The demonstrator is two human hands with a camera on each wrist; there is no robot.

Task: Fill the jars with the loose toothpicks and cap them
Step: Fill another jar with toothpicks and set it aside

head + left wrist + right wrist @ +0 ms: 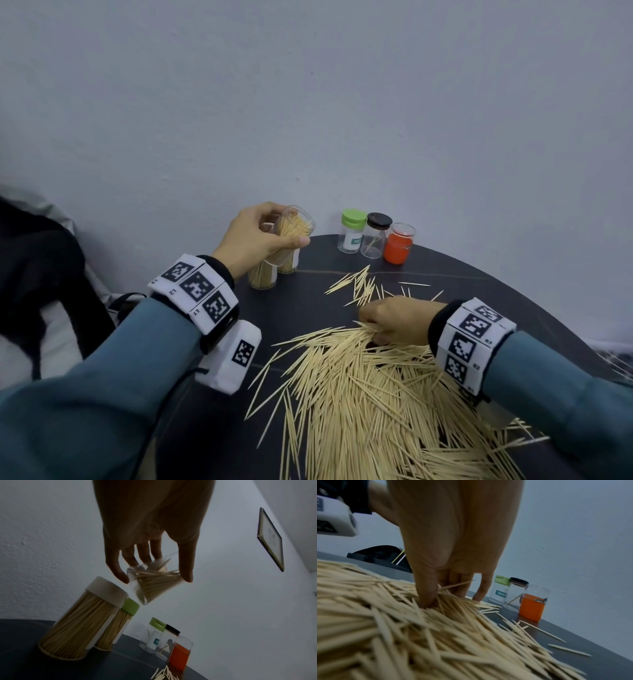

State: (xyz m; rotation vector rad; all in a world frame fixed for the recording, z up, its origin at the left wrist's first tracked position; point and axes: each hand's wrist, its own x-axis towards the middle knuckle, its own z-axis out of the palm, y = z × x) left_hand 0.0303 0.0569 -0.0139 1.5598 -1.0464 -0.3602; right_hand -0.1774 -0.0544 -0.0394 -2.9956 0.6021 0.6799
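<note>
Head view: left hand (255, 240) lifted above the far-left part of the dark round surface (308, 308), fingers and thumb wrapped round an uncapped clear jar (291, 229). Jar tilted, mouth toward the far right, partly filled with toothpicks. Left wrist view confirms the grip: thumb on one side of the jar wall, fingers (142, 555) on the other, jar clear of the surface.

Directly below that hand stand two full jars, touching one another: one with a white cap (106, 591), one with a green cap (131, 606). Both packed with toothpicks, both upright.

Far side, right of centre: a row of three more jars standing close together. Leftmost has a green lid (353, 217) and a label; middle has a black lid (379, 221) and holds a few stray picks; rightmost is a clear jar with an orange insert (397, 248), no cap visible on it.

Right hand (397, 320) is down at the far edge of the loose toothpick pile (370, 394), which covers the near-right part of the surface. Right wrist view: thumb and fingers (426, 593) pushed into the pile, curled and pinching a small bunch of picks. A smaller scatter of toothpicks (359, 286) lies between the pile and the row of three jars.
</note>
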